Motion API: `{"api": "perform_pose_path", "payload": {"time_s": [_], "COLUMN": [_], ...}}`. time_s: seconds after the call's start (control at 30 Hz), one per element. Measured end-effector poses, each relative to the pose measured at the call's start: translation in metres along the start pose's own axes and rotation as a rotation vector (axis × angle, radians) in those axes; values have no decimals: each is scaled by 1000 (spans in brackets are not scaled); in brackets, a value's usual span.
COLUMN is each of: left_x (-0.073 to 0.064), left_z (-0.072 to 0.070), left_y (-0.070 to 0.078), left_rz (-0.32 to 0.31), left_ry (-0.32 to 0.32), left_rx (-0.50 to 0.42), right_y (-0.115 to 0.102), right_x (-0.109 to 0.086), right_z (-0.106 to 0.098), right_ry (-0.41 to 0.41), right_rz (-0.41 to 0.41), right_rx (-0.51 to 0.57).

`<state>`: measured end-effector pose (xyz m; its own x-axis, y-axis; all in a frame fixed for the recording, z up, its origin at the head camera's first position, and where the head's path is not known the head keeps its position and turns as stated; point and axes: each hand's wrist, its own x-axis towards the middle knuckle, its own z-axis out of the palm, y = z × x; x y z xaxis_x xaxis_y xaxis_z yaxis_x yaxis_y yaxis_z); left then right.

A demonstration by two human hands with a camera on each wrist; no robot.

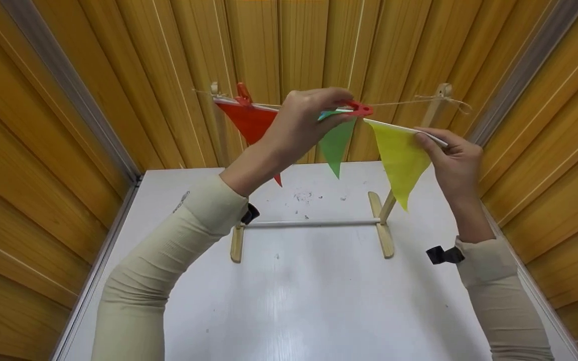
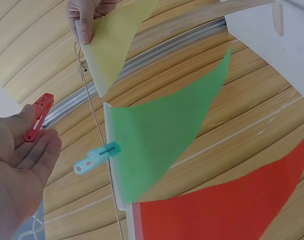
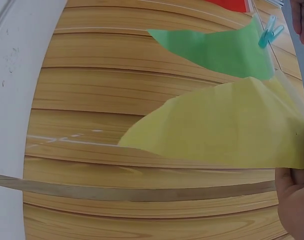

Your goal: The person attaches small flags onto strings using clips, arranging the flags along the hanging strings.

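Note:
My left hand (image 1: 301, 120) pinches a red clothespin (image 2: 40, 116) between thumb and fingers, near the string and in front of the green pennant. My right hand (image 1: 457, 163) pinches the white top edge of a yellow pennant (image 1: 400, 155), whose tip hangs down. The yellow pennant is just right of the green pennant (image 2: 157, 135), which a light blue clothespin (image 2: 96, 157) clips to the string (image 2: 95, 112). A red pennant (image 1: 249, 120) hangs at the left, with another red clothespin (image 1: 244, 95) on its top edge; my left hand partly covers it in the head view.
The string is tied to wooden posts, the right post (image 1: 434, 105) and the left post (image 1: 214, 89). A white rod (image 1: 314, 222) joins their wooden feet (image 1: 382, 240) on the white table (image 1: 289, 301). Wood-patterned walls (image 1: 33, 125) stand at the back and sides.

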<state>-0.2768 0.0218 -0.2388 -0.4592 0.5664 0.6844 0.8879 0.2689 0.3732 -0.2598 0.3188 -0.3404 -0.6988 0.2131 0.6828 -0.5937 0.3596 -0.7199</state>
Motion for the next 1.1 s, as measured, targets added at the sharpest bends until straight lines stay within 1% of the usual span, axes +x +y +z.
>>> {"api": "perform_pose_path", "payload": {"time_s": [0.13,0.23,0.33,0.43,0.57,0.67,0.77,0.87,1.0,1.1], "left_x": [10,18,26,32,34,34,34,34,36,36], "left_z": [8,11,15,19,25,31,34,36,36,36], "left_y": [4,6,7,6,5,5,4,4,3,2], "left_rz": [-61,-103,-138,-171,-197,-184,-182,-174,-193,-242], "left_ry": [-16,-32,-27,-18,-25,-28,-26,-33,-52,-44], "left_rx": [11,23,21,38,43,7,-8,18,36,0], "right_y": [0,-1,-3,-4,-4,-2,0,1,1,1], "right_x": [3,6,8,10,12,13,13,12,13,14], "right_z": [0,0,-1,-1,-3,-4,-6,-8,-9,-7], "right_ry": [10,17,29,38,47,44,24,21,45,59], "right_rz": [14,23,35,58,82,86,91,98,115,124], "right_rx": [-12,-1,16,29,5,-7,-5,-4,14,52]}}
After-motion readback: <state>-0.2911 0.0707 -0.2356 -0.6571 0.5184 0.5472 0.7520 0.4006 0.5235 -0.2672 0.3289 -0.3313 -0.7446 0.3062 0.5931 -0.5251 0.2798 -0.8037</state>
